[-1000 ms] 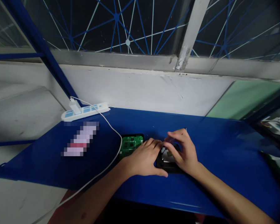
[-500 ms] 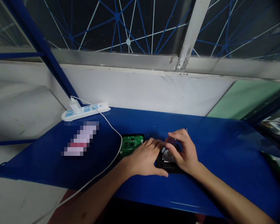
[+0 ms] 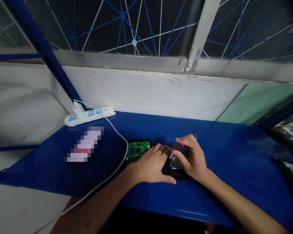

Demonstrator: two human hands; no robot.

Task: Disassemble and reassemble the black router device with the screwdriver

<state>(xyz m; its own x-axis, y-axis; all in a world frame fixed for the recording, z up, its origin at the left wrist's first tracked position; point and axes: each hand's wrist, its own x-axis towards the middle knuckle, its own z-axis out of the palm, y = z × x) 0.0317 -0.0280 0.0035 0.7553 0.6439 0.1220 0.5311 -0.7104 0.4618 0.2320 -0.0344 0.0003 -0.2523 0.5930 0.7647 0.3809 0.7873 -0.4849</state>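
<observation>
My left hand (image 3: 152, 164) lies palm down with its fingers stretched out and its thumb apart. Its fingertips rest at the left edge of a black case (image 3: 179, 175) that has a silver metal plate (image 3: 175, 164) inside. Over that case, my right hand (image 3: 194, 156) pinches a small purple see-through handle (image 3: 179, 147) between thumb and fingers. The handle's lower end is hidden, so I cannot tell what it touches. Left of the case, partly under my left hand, is a green circuit board (image 3: 138, 150) in a black shell.
A white power strip (image 3: 90, 115) with a plugged-in charger stands at the back left. Its white cable (image 3: 117, 131) runs across the blue table (image 3: 229, 156) beside the circuit board. A blurred-out pinkish object (image 3: 88, 144) lies left. A thin metal rod (image 3: 195, 136) shows behind my right hand.
My right fingers have shifted slightly around the purple handle, which shows more clearly. My left hand, the case and the circuit board stay in place.
</observation>
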